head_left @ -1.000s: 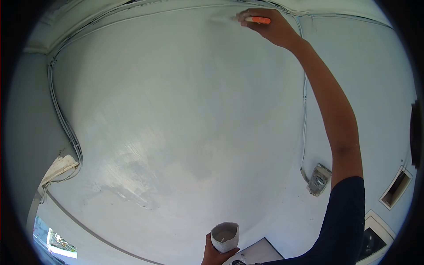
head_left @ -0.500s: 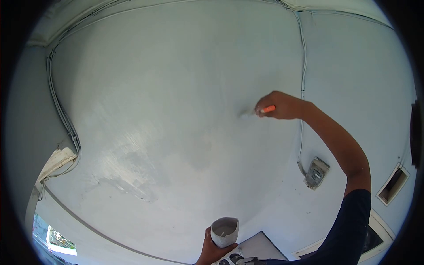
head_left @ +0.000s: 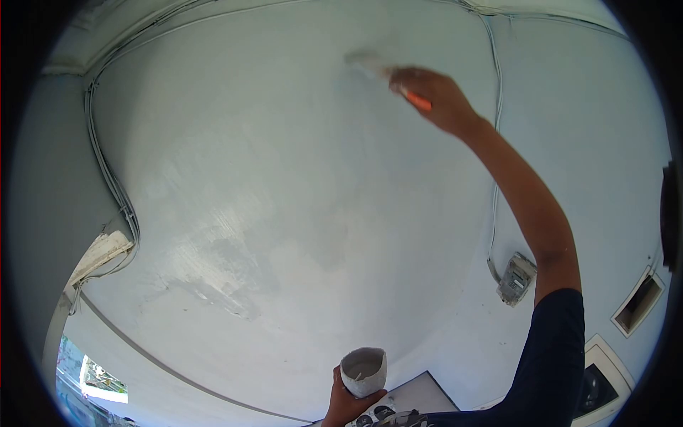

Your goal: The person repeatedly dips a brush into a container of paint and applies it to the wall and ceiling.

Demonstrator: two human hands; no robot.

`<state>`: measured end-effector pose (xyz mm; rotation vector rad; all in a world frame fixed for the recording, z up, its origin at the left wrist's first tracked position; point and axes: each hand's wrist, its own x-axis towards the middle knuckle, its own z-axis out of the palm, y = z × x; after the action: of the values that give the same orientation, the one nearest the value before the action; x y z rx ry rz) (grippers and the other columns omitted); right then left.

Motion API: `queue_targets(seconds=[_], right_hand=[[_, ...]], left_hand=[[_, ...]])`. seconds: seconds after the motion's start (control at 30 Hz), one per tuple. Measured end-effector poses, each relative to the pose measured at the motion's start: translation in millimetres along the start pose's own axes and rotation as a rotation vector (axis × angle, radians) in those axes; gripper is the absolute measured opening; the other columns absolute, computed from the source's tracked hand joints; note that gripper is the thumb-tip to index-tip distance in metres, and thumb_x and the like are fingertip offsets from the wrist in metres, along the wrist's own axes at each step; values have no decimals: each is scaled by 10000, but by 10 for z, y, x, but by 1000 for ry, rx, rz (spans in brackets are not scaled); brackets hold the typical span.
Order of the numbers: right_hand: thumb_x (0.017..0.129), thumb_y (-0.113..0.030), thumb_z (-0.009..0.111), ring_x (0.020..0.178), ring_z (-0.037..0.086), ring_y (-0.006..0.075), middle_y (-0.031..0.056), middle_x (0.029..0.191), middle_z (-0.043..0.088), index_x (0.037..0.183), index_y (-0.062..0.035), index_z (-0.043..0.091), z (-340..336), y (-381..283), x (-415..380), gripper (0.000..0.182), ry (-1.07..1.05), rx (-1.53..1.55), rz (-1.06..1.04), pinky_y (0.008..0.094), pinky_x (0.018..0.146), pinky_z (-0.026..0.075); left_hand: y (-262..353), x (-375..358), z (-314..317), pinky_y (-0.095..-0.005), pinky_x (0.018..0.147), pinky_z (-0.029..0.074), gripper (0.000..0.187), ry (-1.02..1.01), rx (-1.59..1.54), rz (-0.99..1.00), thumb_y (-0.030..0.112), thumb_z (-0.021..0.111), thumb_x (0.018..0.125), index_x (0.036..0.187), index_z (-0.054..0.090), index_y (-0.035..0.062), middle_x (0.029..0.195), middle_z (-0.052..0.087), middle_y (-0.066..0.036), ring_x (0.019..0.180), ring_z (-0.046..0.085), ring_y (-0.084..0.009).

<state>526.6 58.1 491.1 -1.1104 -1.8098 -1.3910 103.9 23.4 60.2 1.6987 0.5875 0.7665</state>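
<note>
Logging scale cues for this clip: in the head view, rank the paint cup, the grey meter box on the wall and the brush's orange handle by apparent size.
1. paint cup, though it is nearest the camera, which inflates it.
2. grey meter box, somewhat smaller, farther off.
3. orange handle, mostly hidden in the right hand, so only a sliver shows.

The right arm reached up and forward, nearly straight, its dark sleeve ending above the elbow. The right hand (head_left: 430, 96) was closed in a grip, high overhead. The left hand (head_left: 343, 402) was low, fingers curled and clasped.
</note>
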Motion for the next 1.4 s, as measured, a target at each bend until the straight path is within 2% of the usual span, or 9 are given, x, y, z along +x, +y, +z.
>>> queue_targets(seconds=[0.1,0.37,0.57,0.77,1.0,1.1,1.2,1.3,1.4], right_hand=[[920,-17,633,1073,685,299,67,1154,730,1022,-81,669,23,-302,-462,126,-320,150,136,408,919,551],[962,-77,701,1060,713,300,105,1131,763,1040,-47,743,-344,-673,-711,93,-781,458,417,390,953,564],[958,-108,732,1027,725,293,110,1164,765,1122,-17,729,-255,-15,376,188,-379,269,50,376,945,576],[984,-82,649,973,706,283,48,1103,755,1042,-62,706,-145,-175,481,84,85,158,65,383,866,565],[958,-15,675,926,709,259,87,1038,754,997,-3,694,-90,-393,-299,45,-331,412,178,356,885,571],[940,-11,688,911,698,197,58,1011,754,991,-9,707,-283,-604,-299,55,-642,518,578,344,886,562],[939,-32,696,861,655,107,19,914,712,1034,-42,718,-207,-517,-128,98,-141,693,668,274,805,557],[935,-79,678,757,646,138,29,827,711,982,-65,724,50,-549,266,67,319,661,599,300,699,522],[925,-83,662,713,646,171,71,808,713,944,-50,696,274,-571,266,51,230,465,443,329,667,523]], left_hand=[[-73,-63,34,-482,1004,545,1012,89,-51,-23,309,1011,652,1429,425,34,1363,614,-217,1256,620,-363],[-59,42,-82,-412,1064,512,1050,10,-42,-10,297,1022,667,1419,365,-28,1343,569,-196,1271,603,-283],[77,54,-1,-409,1091,490,1056,-6,-47,15,300,1019,663,1433,384,-45,1348,545,-179,1280,591,-284],[-6,-19,34,-414,1071,506,1032,26,-11,25,275,1018,668,1413,369,-24,1352,548,-187,1272,597,-278],[-48,-101,-3,-417,1067,509,1032,35,-57,1,278,1018,670,1411,363,-19,1333,565,-182,1263,605,-278],[-80,-138,-37,-420,1072,507,1033,29,-63,-25,276,1019,667,1410,366,-20,1335,564,-182,1268,602,-278],[-44,-87,-40,-419,1067,509,1044,19,-77,23,280,1022,660,1411,363,-23,1331,565,-183,1258,604,-277],[-79,-82,-27,-416,1064,509,1040,5,-21,13,286,1023,655,1405,375,-26,1325,559,-178,1252,603,-275],[-43,-107,-13,-413,1059,511,1027,25,-64,14,292,1024,651,1396,392,-25,1320,550,-172,1252,602,-274]])
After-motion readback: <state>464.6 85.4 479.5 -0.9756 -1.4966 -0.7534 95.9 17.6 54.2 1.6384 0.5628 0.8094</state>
